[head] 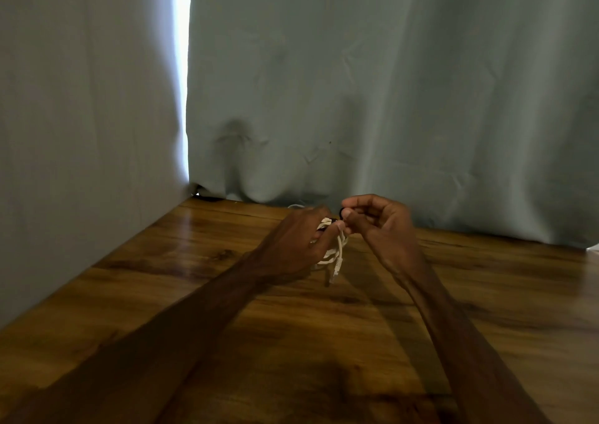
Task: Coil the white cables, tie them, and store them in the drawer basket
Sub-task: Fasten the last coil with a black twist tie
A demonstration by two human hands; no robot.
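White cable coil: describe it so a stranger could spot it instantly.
On the glossy brown wooden table, near the grey-blue curtain, two hands meet. The left hand grips the small coiled white cable; the right hand pinches a dark strap at its top. Pale loops and a dangling plug set it apart.

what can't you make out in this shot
Head view only.
- Most of the white cable coil: hidden behind the left hand gripping it.
- The small dark thing pinched by the right hand: too small and blurred to identify.
- The drawer basket: out of frame.
- A pale object at the right edge: cut off by the frame.
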